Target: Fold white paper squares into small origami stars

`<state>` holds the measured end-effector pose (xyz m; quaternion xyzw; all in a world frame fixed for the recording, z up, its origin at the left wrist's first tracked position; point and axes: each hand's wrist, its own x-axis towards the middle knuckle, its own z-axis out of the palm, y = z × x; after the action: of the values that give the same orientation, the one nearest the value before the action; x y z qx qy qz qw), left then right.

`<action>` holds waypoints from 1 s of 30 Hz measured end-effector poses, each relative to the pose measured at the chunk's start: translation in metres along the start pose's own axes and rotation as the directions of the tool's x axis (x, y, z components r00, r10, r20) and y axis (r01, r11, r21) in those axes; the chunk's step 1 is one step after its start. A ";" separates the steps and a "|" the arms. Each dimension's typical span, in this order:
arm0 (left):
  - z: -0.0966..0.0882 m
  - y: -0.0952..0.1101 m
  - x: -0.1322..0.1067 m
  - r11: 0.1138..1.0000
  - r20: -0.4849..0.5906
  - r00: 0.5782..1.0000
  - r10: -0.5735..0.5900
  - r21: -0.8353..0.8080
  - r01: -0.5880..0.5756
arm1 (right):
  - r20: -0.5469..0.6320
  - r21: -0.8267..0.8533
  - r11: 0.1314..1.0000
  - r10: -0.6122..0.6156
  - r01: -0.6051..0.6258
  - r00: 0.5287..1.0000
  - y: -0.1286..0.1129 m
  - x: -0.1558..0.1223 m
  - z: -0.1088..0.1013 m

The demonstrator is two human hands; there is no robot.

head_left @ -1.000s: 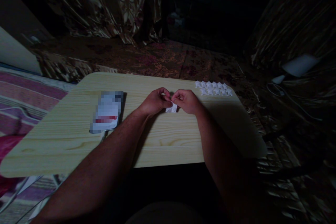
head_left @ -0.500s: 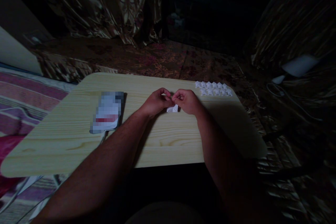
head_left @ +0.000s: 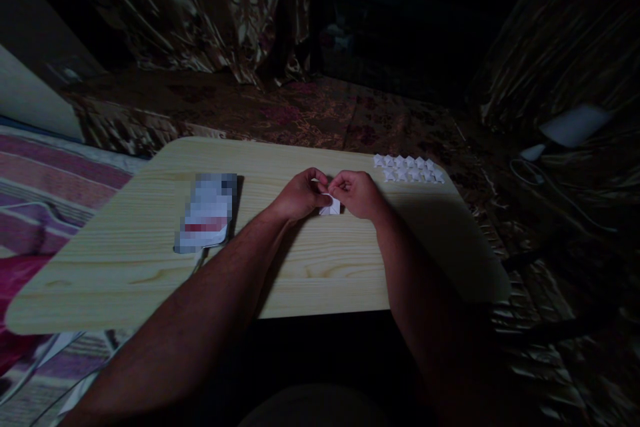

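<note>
My left hand (head_left: 299, 195) and my right hand (head_left: 358, 192) meet over the middle of a light wooden table (head_left: 150, 267). Both pinch a small folded piece of white paper (head_left: 331, 206) between thumb and fingers, just above the tabletop. Their fingers are curled and cover most of the paper. Two short rows of several small white folded paper pieces (head_left: 409, 169) lie at the table's far right corner, a hand's width from my right hand.
A phone (head_left: 207, 221) lies flat on the table to the left of my hands, with a cable leading off the near edge. Dark patterned fabric (head_left: 300, 113) surrounds the table. A striped cloth (head_left: 45, 180) lies at the left, a white object with a cable (head_left: 570, 125) at the right.
The hands have stayed together in the same spot. The fingers have shifted slightly on the folded paper.
</note>
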<state>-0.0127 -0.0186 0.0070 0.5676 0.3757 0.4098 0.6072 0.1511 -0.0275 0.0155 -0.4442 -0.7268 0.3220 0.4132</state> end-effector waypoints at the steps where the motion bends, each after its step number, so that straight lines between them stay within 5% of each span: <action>1: 0.000 0.000 0.000 1.000 -0.004 1.000 -0.002 -0.002 0.002 | -0.003 -0.004 1.000 -0.005 0.005 1.000 -0.001 0.000 0.000; 7: 0.001 -0.003 0.001 0.999 -0.043 0.999 -0.003 -0.049 0.001 | -0.030 0.024 1.000 0.001 -0.001 1.000 0.002 0.001 0.002; 16: 0.000 0.001 0.001 0.990 -0.186 0.982 0.006 -0.140 -0.033 | -0.001 0.341 0.923 0.192 -0.180 0.981 -0.006 0.003 -0.005; 30: 0.005 0.005 -0.001 0.994 -0.150 0.987 0.057 -0.088 -0.071 | -0.041 0.153 0.975 0.168 -0.160 0.985 0.008 0.004 0.003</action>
<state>-0.0090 -0.0217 0.0126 0.5188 0.3815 0.4868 0.5902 0.1505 -0.0205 0.0089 -0.4790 -0.6502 0.3963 0.4367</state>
